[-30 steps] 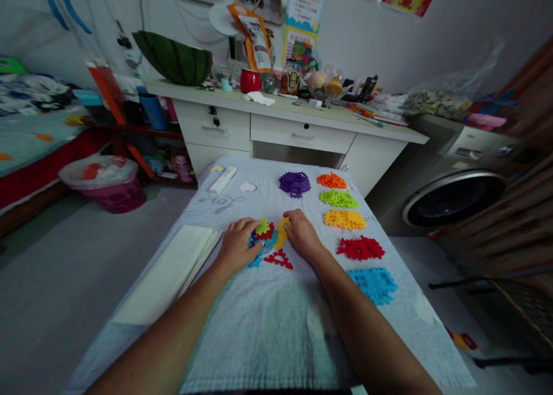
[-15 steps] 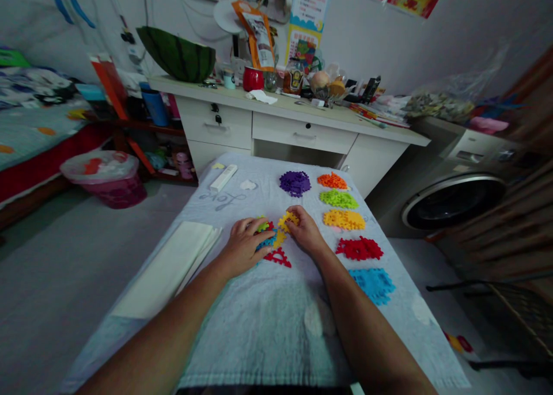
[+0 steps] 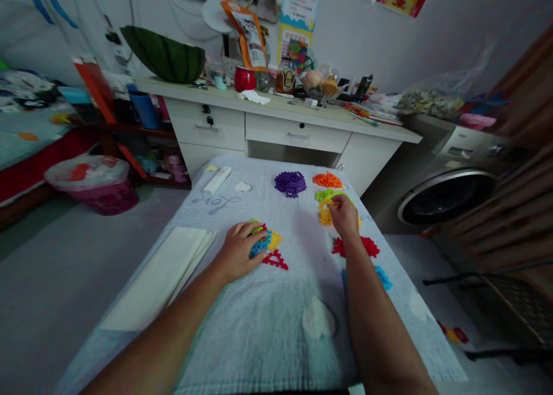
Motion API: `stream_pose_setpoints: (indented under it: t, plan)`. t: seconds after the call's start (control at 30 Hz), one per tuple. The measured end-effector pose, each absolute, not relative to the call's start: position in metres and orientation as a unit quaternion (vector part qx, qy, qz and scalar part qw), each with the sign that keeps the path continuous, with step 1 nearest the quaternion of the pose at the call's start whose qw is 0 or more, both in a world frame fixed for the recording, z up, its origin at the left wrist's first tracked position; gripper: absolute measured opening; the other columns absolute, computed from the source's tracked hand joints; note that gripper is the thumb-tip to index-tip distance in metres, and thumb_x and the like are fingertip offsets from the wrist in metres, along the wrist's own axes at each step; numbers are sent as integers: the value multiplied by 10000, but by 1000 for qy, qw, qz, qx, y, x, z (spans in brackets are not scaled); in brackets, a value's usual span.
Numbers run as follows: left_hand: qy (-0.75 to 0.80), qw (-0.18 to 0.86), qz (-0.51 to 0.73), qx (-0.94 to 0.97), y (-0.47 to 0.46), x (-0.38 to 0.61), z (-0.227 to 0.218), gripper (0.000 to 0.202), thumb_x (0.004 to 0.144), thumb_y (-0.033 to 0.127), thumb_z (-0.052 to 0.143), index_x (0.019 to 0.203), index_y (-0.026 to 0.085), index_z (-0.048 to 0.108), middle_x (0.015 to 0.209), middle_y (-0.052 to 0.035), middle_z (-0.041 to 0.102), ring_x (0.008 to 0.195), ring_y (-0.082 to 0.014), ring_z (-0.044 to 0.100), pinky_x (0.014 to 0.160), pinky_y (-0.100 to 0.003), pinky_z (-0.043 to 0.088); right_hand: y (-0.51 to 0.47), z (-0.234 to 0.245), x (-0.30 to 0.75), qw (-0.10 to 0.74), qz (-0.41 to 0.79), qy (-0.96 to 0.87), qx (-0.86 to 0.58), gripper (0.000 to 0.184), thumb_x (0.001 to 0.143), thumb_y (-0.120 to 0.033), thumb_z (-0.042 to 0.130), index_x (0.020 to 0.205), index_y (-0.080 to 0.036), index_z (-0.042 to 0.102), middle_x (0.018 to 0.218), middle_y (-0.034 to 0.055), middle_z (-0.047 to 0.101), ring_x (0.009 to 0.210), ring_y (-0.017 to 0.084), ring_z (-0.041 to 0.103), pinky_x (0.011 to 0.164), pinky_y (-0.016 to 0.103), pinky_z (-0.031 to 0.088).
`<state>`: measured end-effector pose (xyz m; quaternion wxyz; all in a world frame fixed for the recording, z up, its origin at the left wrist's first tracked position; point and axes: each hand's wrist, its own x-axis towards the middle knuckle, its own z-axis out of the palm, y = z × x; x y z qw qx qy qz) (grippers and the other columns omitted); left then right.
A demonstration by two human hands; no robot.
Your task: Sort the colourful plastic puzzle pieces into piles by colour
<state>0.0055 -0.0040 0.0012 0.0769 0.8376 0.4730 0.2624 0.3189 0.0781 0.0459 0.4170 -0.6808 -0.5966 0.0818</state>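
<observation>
My left hand lies with spread fingers over the left side of a small mixed heap of plastic building pieces. Blue pieces, a yellow piece and a red triangular piece show beside the fingers; the palm hides the rest. Over the pile of yellow pieces is my right hand, its thumb and fingertips closed on a yellow toothed piece. Above the hand lies a lime green pile. A red pile and a blue pile are partly behind the right forearm.
Further back on the cloth-covered table are a purple pile and an orange pile. A folded white cloth and a white box lie left. A cluttered desk stands behind; a washing machine is right.
My right hand has moved right and slightly away, from the mixed heap to the yellow pile, carrying a yellow piece. My left hand stays on the heap. The view has shifted slightly.
</observation>
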Motion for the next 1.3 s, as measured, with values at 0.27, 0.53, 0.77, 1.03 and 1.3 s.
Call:
stream_pose_setpoints:
  t: [0.27,0.53,0.77,1.03,1.3]
  plan:
    - [475,90,272,832,-5,8,6,385,825,400,611,1184,263,640,1307,-69,574,1214,-285,479,1031,-482,387,77,50,344,351,40,-555,-753,236,707,-211,548,900,-151,669,862,77,690,776,202,602,772,315,457]
    - [474,97,283,828,-5,6,6,378,807,366,631,1166,251,641,1292,-70,582,1199,-282,491,1028,-482,391,73,54,338,224,27,-590,-775,343,783,-127,496,1063,-151,692,1107,133,691,1051,260,614,925,369,443]
    - [490,96,289,817,-4,5,4,400,789,367,645,1172,254,630,1290,-65,575,1190,-275,494,1031,-466,388,67,63,314,263,51,-670,-692,323,813,-142,538,1109,-141,667,1158,130,675,1091,243,604,978,382,438]
    - [525,97,280,798,-4,2,1,525,741,380,691,1242,260,593,1327,-75,538,1223,-293,476,1055,-473,374,38,42,230,124,177,-870,-444,475,770,-189,648,1232,-99,589,1218,156,621,1110,236,566,1001,376,409]
    - [533,105,278,793,-2,1,0,533,738,343,688,1249,237,580,1277,-86,561,1204,-290,493,1047,-463,388,33,30,214,139,195,-890,-387,621,708,-37,535,1317,-150,498,1261,119,596,1136,222,527,1008,395,360]
